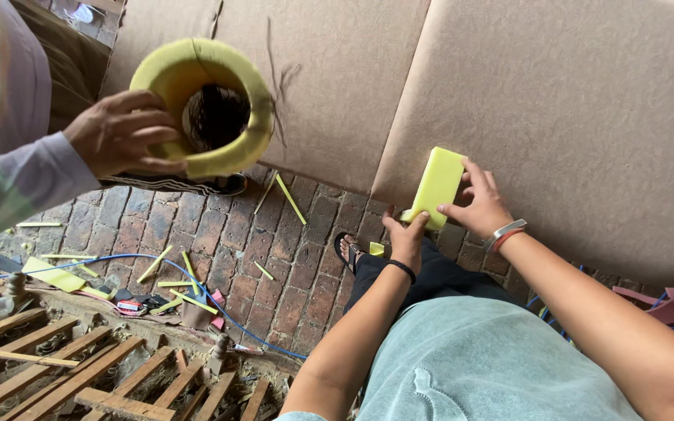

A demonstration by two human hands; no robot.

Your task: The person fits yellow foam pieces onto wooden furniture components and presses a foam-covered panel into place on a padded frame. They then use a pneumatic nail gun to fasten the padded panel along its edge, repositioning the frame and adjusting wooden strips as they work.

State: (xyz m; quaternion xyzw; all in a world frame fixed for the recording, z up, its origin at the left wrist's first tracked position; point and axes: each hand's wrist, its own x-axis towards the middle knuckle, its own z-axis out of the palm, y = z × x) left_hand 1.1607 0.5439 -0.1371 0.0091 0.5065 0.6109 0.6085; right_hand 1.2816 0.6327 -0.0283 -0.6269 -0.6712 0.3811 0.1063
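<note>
As both hands [446, 218] grip it, foam block [436, 185] stands upright — tilted right.

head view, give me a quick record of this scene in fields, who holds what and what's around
left hand: left hand grips the lower end of the yellow foam block
right hand: right hand holds the block's right edge against the brown padded panel
other person: another person's hand holds a curled yellow foam ring
floor: brick floor with yellow foam strips and a blue cable
lower left: wooden frame with springs
wear: sandal on the person's foot
</note>
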